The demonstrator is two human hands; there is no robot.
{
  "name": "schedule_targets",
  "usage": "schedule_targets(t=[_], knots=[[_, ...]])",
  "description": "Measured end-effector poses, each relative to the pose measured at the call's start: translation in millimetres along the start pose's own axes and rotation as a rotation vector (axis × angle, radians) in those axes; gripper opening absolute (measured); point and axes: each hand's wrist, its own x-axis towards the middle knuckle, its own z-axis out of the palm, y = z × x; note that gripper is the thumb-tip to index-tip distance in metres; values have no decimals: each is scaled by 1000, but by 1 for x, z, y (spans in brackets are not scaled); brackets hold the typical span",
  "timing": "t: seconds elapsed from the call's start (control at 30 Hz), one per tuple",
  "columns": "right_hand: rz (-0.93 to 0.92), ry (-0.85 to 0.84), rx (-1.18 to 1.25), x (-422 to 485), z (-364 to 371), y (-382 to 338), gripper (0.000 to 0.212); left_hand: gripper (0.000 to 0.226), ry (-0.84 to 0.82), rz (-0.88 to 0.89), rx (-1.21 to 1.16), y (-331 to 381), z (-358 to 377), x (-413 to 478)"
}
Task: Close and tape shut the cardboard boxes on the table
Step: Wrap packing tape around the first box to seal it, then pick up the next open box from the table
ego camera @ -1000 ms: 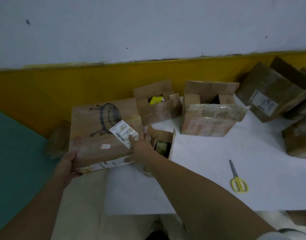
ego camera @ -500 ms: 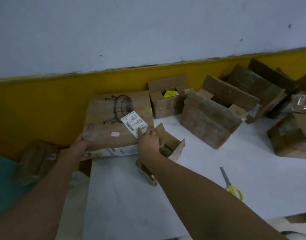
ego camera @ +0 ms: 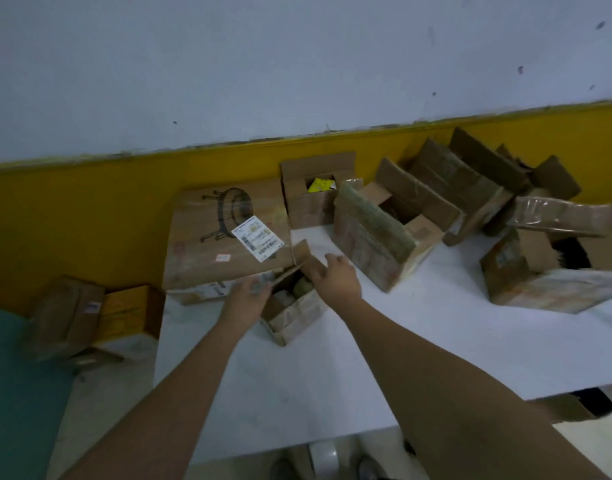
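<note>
Head view: small open box [ego camera: 290, 318] between 2 hands, left hand [ego camera: 246, 298] and right hand [ego camera: 337, 277] both grasping it.

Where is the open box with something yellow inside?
In the head view, centre, the open box stands far back on the table by the yellow wall, between the large labelled box and a bigger open box.
</note>
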Motion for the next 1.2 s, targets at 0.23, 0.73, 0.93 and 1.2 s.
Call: schedule_targets(t=[0.23, 0.73, 0.93, 1.2], knots=[[198, -76, 370, -37, -28, 59, 70, 25, -84, -130, 119, 10, 63, -62], [-303, -293, -14, -40, -48, 108, 21, 26, -214, -557, -596, 55, 148, -153], [-540, 202, -93, -76, -43, 92, 42, 22, -153, -531, -681, 14, 134, -165], [-901, -176, -129, -186, 33, 133, 17, 36, -7, -699, -311, -105, 155, -191]])
